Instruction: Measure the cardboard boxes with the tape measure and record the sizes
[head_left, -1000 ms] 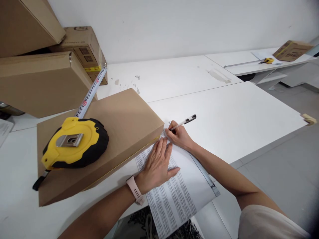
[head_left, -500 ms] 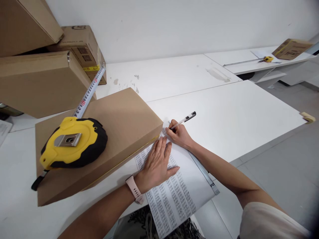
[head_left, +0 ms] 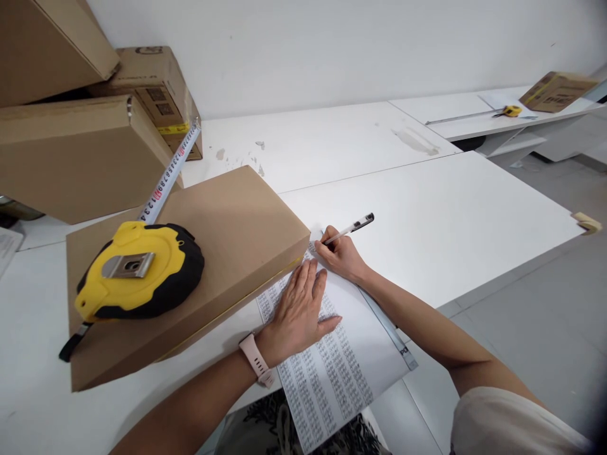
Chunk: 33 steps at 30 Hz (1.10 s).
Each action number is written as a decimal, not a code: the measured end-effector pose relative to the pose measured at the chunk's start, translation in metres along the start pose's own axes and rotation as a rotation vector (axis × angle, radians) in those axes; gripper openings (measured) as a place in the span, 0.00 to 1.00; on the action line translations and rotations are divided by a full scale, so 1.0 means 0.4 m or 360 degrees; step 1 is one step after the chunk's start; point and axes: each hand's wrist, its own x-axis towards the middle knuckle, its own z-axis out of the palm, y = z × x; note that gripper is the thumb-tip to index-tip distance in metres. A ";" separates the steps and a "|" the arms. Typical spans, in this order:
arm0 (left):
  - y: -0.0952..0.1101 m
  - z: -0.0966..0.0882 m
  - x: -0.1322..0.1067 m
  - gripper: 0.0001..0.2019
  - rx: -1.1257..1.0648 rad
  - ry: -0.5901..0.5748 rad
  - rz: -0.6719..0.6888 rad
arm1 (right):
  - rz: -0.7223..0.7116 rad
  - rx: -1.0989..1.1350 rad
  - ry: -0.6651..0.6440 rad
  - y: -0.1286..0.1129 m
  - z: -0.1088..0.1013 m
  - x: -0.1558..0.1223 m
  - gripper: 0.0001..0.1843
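Note:
My right hand [head_left: 342, 256] is closed round a pen [head_left: 353, 226] with a clear barrel and black cap end, its tip hidden behind the fingers at the top of a sheet of paper [head_left: 374, 347]. Columns of small handwriting cover much of that sheet, which overhangs the table's near edge. Flat on the paper lies my left hand [head_left: 301, 309], fingers stretched out and thumb apart. To its left, a closed cardboard box [head_left: 237, 221] rests on the table. On the box sits a yellow and black tape measure [head_left: 142, 268], its blade [head_left: 165, 183] pulled out towards the back.
Stacked cardboard boxes [head_left: 61, 151] stand at the back left. The white table [head_left: 427, 221] stretches right, with a tan corner guard [head_left: 587, 222] at its far corner. Another tape measure [head_left: 511, 111] and a box [head_left: 557, 91] lie on the distant table. A ruler-like strip [head_left: 405, 354] shows under the paper.
The view has shifted very slightly. My right hand and the pen have barely moved, and my left hand stays flat on the paper.

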 end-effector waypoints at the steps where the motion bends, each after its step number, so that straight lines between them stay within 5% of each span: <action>1: 0.000 0.000 0.000 0.42 0.0005 0.0000 -0.0002 | 0.0006 0.0005 -0.0008 -0.001 0.000 0.000 0.11; 33: 0.002 -0.010 0.005 0.43 -0.0006 -0.0053 0.0003 | -0.0002 -0.0005 0.0002 -0.002 -0.003 0.001 0.11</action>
